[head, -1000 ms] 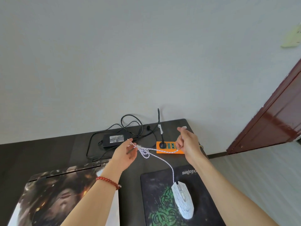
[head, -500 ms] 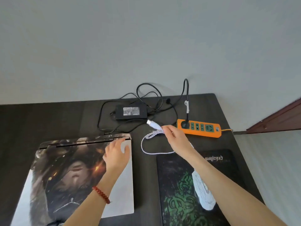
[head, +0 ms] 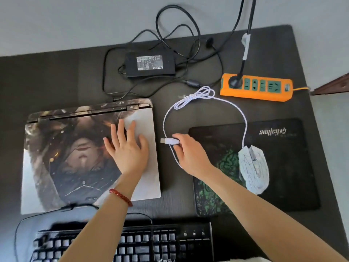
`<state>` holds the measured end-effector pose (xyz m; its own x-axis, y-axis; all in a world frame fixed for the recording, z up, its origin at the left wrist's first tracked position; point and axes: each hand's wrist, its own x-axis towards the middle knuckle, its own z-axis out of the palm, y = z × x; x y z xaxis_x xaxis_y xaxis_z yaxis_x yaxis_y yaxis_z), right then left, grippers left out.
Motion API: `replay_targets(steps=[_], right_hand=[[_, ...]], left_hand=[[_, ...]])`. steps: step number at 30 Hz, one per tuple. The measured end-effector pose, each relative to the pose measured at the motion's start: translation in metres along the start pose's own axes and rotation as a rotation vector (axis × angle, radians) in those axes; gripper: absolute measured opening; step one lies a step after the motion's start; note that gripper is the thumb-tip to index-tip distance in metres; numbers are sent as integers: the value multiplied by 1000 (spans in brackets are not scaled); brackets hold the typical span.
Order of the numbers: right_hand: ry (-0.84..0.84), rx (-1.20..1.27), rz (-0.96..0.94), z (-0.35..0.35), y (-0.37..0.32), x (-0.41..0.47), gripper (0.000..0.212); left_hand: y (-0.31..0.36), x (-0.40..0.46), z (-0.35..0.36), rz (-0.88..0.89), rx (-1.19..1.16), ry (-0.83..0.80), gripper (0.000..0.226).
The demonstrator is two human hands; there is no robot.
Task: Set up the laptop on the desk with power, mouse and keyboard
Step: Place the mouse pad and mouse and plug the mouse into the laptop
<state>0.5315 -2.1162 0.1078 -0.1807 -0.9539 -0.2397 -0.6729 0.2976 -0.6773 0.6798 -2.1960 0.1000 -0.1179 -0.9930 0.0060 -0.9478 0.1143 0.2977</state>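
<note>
The closed laptop (head: pixel 62 157) with a printed lid lies at the left of the dark desk (head: pixel 302 53). My left hand (head: pixel 126 148) rests flat on its lid, fingers spread. My right hand (head: pixel 188 154) pinches the white USB plug (head: pixel 169 141) of the mouse cable, the plug pointing at the laptop's right edge, a small gap away. The white cable (head: pixel 190 97) loops back to the white mouse (head: pixel 254 169) on the black-green mouse pad (head: pixel 283 167). The black power adapter (head: pixel 150 64) lies behind the laptop. A black keyboard (head: pixel 160 242) lies at the near edge.
An orange power strip (head: pixel 264 89) with one black plug in it lies at the back right. Black adapter cables (head: pixel 179 35) curl against the wall. The desk's right edge is near a brown door frame (head: pixel 336 86).
The view has tilted down and the keyboard has come into sight. My right hand has carried the USB plug from near the power strip down toward the laptop's right edge. My left hand stays on the lid.
</note>
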Motion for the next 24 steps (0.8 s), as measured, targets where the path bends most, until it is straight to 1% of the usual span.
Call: replay_targets(steps=[6, 9, 12, 18, 24], right_hand=[[10, -189, -76, 7, 1, -8, 21], [53, -165, -105, 11, -1, -17, 16], [152, -114, -98, 17, 0, -28, 14], [298, -149, -127, 26, 2, -34, 13], [292, -188, -52, 18, -4, -14, 13]], left_hand=[[-1, 0, 5, 0, 26, 28, 48], [-1, 0, 6, -4, 24, 32, 48], [-1, -1, 6, 2, 32, 36, 47], [-1, 0, 7, 6, 36, 53, 46], [-1, 0, 8, 5, 43, 66, 46]])
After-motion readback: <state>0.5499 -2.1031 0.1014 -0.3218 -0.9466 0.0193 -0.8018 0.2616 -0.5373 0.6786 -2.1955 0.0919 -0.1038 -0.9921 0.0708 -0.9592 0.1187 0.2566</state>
